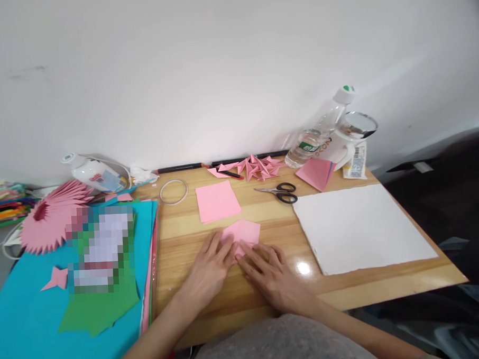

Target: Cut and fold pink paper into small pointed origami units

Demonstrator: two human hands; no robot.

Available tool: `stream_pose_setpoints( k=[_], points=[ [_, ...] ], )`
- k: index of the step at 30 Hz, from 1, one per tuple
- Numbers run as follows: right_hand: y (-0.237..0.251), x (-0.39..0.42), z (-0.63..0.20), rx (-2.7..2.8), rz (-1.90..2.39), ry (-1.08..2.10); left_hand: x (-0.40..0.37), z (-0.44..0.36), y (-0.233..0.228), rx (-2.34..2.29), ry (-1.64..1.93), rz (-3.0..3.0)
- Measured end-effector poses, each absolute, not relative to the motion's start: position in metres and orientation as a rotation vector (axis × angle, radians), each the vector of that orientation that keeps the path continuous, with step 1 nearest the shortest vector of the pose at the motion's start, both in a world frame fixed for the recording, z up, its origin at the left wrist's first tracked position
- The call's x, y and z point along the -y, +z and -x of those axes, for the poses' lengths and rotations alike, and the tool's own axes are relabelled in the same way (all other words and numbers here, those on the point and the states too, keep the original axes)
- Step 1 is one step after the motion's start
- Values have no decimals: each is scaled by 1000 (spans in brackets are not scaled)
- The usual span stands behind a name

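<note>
A partly folded piece of pink paper (245, 232) lies on the wooden table in front of me, its upper end pointed. My left hand (216, 262) holds its lower left side down with the fingertips. My right hand (272, 273) pinches and presses the lower edge, its other fingers spread over the table. The fold under the fingers is partly hidden. Just behind the folded piece lies a small stack of square pink paper (217, 201). Black-handled scissors (282, 192) rest to the right of that stack, blades pointing left.
A white board (363, 229) covers the table's right side. Behind it stand a water bottle (320, 128) and a white mug (343, 143). Folded pink stars (257, 167) and a tape ring (174, 192) lie near the wall. Blue sheets (26, 310) spread across the left.
</note>
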State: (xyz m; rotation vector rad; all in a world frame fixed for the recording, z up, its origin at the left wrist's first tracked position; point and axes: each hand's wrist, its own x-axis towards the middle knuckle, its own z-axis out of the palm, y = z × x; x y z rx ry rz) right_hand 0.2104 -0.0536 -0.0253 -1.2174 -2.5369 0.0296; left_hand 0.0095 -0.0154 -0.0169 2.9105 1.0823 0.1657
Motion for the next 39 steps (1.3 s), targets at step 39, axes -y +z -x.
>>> stream_pose_setpoints(
  k=[39],
  points=[
    [-48,67,-205,2499,1320,14,15,-27,-27,-1240,603,-2739]
  ],
)
